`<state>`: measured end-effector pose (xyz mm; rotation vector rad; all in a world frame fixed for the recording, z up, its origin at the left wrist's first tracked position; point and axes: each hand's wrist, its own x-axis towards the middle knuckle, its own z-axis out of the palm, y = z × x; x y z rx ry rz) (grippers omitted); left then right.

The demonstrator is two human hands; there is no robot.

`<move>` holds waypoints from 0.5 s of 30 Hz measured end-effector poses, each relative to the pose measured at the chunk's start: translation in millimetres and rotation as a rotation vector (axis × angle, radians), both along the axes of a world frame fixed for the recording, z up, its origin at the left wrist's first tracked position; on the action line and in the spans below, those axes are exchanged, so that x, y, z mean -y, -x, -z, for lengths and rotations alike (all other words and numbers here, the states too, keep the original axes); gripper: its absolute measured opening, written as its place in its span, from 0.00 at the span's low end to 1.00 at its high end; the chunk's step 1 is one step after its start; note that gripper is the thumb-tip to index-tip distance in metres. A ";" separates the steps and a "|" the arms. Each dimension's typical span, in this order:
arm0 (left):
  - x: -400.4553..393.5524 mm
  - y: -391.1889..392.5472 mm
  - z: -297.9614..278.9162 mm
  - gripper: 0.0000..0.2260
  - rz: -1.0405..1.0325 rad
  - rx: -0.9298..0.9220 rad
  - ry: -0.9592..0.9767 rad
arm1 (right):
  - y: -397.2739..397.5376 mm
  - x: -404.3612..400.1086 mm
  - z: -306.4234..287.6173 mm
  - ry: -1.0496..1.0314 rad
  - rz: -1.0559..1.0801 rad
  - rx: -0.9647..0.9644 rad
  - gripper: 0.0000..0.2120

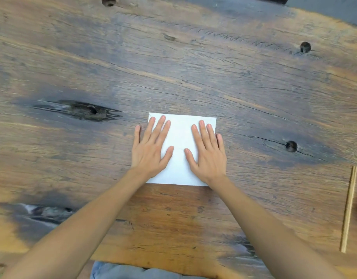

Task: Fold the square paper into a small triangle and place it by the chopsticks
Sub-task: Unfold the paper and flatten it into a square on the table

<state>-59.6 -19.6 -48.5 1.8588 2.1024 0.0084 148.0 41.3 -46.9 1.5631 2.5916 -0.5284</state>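
Your left hand [151,150] and right hand [208,152] lie flat, fingers spread and gripping nothing, pinning the unfolded square paper [180,135] mid-table to steady it for folding, well apart from the chopsticks [349,210].

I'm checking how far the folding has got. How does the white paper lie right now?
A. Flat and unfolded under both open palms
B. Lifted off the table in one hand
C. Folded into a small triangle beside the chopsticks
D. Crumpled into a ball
A: the paper lies flat as a square on the table, with the left hand and right hand spread open on it, far from the chopsticks.
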 end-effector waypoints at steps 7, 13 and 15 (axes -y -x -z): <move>-8.8 10.8 4.1 0.43 0.021 -0.024 -0.030 | -6.0 0.8 5.4 -0.053 0.098 -0.009 0.38; -22.2 28.0 -9.9 0.39 -0.058 0.014 -0.002 | -32.5 -1.7 -7.1 -0.004 0.307 0.014 0.34; -20.4 25.3 -16.5 0.37 -0.037 0.037 -0.023 | -32.2 -0.9 -14.3 0.004 0.333 -0.010 0.34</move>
